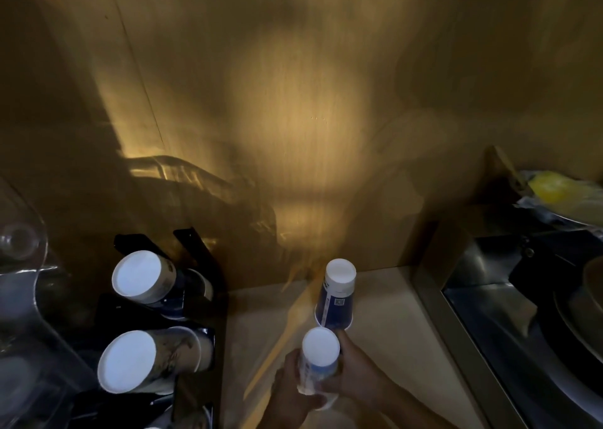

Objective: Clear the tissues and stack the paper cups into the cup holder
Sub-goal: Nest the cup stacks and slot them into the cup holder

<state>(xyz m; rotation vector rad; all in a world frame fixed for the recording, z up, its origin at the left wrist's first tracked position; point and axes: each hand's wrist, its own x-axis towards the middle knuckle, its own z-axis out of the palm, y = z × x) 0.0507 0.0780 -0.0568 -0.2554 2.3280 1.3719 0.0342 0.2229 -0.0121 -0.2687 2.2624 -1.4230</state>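
An upside-down blue and white paper cup (pixel 337 295) stands on the beige counter (pixel 391 324) near the back wall. Just in front of it, a second upside-down paper cup (pixel 319 353) is held low over the counter between both my hands. My left hand (pixel 288 391) wraps its left side and my right hand (pixel 357 368) grips its right side. The black cup holder (pixel 208 314) stands at the left, with two stacks of inverted cups, one at the back (pixel 138 277) and one at the front (pixel 129 361). No tissue is in view.
A metal sink (pixel 489 298) with dark dishes lies to the right, its rim next to the counter. A yellow item (pixel 551 187) lies on a plate behind it. Clear glassware (pixel 19 242) is at the far left. A wooden wall closes the back.
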